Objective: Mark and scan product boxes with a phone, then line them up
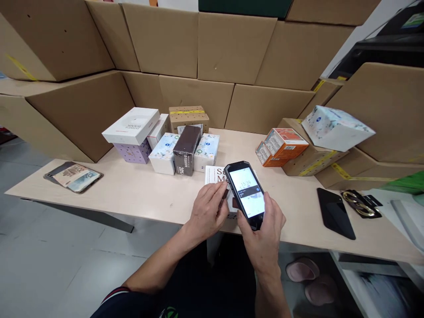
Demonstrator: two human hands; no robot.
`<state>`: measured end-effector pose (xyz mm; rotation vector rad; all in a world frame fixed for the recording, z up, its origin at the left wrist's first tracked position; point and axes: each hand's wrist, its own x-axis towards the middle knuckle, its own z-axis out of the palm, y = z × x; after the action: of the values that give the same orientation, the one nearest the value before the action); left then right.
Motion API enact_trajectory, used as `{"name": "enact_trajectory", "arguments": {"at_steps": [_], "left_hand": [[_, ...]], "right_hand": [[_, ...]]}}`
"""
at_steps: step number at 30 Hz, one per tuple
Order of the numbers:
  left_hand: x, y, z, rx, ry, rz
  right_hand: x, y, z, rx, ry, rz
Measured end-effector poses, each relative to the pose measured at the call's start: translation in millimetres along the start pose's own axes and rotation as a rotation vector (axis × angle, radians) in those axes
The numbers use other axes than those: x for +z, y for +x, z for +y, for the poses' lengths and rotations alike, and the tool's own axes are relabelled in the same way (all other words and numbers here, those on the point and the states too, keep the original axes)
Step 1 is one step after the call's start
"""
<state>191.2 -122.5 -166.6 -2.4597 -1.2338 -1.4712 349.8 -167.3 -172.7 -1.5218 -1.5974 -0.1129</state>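
My right hand (265, 234) holds a black rugged smartphone (247, 192) by its lower end, with the thumb on one edge and the fingers on the other. The lit screen reads 15:39 above a dark notification band. My left hand (210, 207) is beside the phone's left edge, its fingers pressed together. A small dark piece shows at those fingertips; I cannot tell what it is. Below both hands lies a white printed box or booklet (212, 173) with large dark lettering, mostly hidden by the phone and hands.
Tissue packs (164, 152), a dark brown box (187, 148) and a white power bank box (134, 125) stand at the back left. Orange boxes (281, 145) are at the back right. A black tablet-like slab (335, 214) and banknotes (74, 176) lie towards the sides. Cardboard walls (195, 95) border the table.
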Motion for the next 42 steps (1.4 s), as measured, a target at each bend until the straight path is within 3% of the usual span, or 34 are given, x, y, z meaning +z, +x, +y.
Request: {"name": "enact_trajectory", "arguments": {"at_steps": [18,28,36,42], "left_hand": [[-0.3,-2.4,-2.4,0.012,0.022,-0.025],[-1.1,-1.1,-2.0,0.029,0.046,-0.025],[-2.5,0.1,-2.0,0.025,0.034,-0.029],[-4.2,0.7,-6.2,0.029,0.021,-0.066]], "right_hand": [[-4.0,2.4,6.1,-0.015,-0.010,0.033],[-29.8,10.7,65.3,0.199,-0.174,0.199],[-30.0,-1.3,115.4,0.301,-0.349,0.095],[-19.8,-6.0,123.5,0.311,-0.419,0.055]]}}
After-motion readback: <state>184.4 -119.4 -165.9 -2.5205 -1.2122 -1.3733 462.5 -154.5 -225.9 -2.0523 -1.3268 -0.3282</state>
